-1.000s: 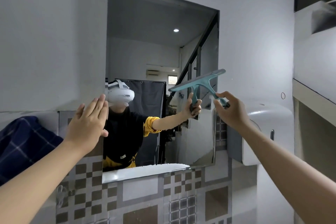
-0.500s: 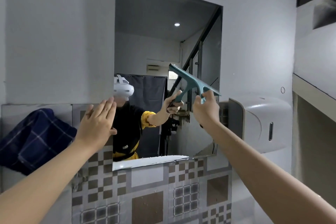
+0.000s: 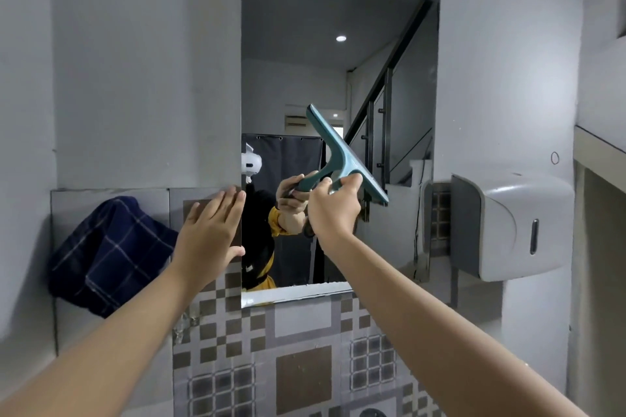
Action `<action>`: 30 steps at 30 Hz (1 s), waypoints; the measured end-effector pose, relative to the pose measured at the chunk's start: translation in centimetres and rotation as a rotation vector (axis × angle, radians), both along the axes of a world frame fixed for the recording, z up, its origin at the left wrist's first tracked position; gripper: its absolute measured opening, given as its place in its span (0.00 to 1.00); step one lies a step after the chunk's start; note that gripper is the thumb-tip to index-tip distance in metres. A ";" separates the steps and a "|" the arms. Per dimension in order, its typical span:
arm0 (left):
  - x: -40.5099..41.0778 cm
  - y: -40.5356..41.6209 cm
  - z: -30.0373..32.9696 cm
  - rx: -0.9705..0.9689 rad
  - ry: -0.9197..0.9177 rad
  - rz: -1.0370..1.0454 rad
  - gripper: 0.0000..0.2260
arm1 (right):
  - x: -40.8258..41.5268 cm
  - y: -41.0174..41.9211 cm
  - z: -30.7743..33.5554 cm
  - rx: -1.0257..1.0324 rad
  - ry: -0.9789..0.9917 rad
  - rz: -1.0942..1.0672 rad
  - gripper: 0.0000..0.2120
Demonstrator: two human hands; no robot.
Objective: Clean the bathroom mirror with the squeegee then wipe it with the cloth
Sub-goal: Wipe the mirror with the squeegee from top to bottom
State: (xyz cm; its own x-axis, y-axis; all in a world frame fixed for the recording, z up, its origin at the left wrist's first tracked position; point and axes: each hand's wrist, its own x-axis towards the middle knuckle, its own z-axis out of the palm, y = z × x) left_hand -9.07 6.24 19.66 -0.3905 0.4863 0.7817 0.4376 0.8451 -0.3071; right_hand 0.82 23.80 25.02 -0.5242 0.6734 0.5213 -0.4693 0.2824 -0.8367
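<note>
A tall frameless mirror (image 3: pixel 338 61) hangs on the grey wall. My right hand (image 3: pixel 333 213) grips the handle of a teal squeegee (image 3: pixel 342 152), whose blade lies steeply tilted against the lower middle of the glass, top end to the upper left. My left hand (image 3: pixel 211 230) is flat with fingers spread against the tiled wall at the mirror's left edge. A dark blue checked cloth (image 3: pixel 108 254) hangs on the wall to the left, apart from both hands.
A white paper dispenser (image 3: pixel 515 223) juts from the wall just right of the mirror. Patterned brown and grey tiles (image 3: pixel 298 366) cover the wall below. A ledge (image 3: pixel 599 152) runs along the right side wall.
The squeegee has swung from nearly level to steeply tilted and shifted left across the glass. My view has also turned right. My left hand stays pressed at the mirror's edge.
</note>
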 end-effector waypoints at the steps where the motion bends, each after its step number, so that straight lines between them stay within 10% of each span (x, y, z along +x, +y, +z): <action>1: 0.1 0.0 0.0 0.005 -0.012 0.003 0.49 | 0.0 -0.7 -0.2 0.005 0.002 0.013 0.04; 30: -0.3 0.1 -2.9 0.136 -0.155 -0.092 0.40 | -1.9 -2.6 -5.9 0.571 0.044 -0.104 0.08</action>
State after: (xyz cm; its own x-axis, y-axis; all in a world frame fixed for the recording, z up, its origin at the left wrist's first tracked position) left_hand -9.33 6.36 16.78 -0.4701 0.4197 0.7764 0.5476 0.8286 -0.1164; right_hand -1.10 21.23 19.16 -0.4398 0.3259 0.8369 -0.4463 0.7293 -0.5185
